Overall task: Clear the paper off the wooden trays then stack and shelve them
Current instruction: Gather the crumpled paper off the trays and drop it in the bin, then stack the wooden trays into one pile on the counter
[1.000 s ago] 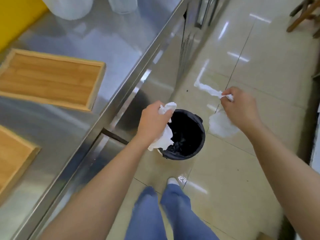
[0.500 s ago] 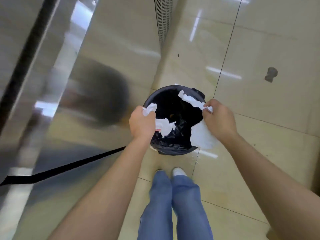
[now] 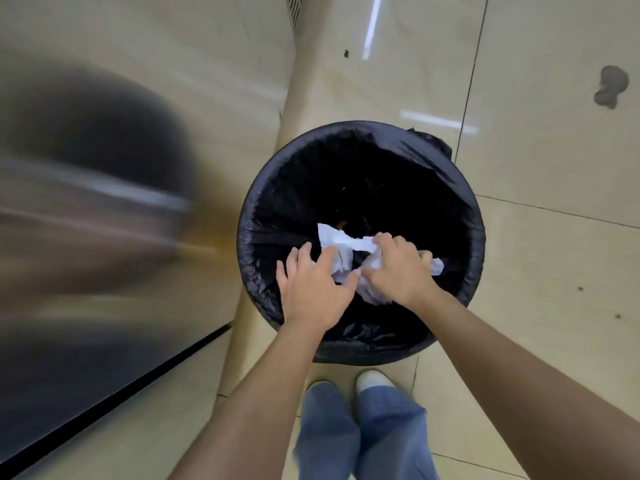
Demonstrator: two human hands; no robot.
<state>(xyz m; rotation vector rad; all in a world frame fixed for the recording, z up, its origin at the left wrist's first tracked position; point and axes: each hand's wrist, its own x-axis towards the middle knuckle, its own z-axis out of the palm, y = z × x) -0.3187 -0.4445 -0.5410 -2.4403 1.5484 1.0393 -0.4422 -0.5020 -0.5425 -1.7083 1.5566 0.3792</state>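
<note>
Both hands are over a round black bin [image 3: 460, 188] lined with a black bag. My left hand [image 3: 311, 289] has its fingers spread, with crumpled white paper [image 3: 337, 249] just beyond its fingertips and apart from the palm. My right hand [image 3: 398, 268] grips more of the same white paper, which bunches under its fingers and sticks out on its right side. The paper hangs inside the bin's mouth. No wooden tray is in view.
A steel cabinet side [image 3: 104, 202] fills the left, blurred, with a dark gap along its bottom edge. Beige floor tiles [image 3: 554, 271] lie to the right and beyond the bin. My feet and blue trouser legs [image 3: 360, 434] stand just in front of the bin.
The view dropped from the counter and trays down onto the bin. Both hands came together over the bin's mouth, and my left hand opened off its paper.
</note>
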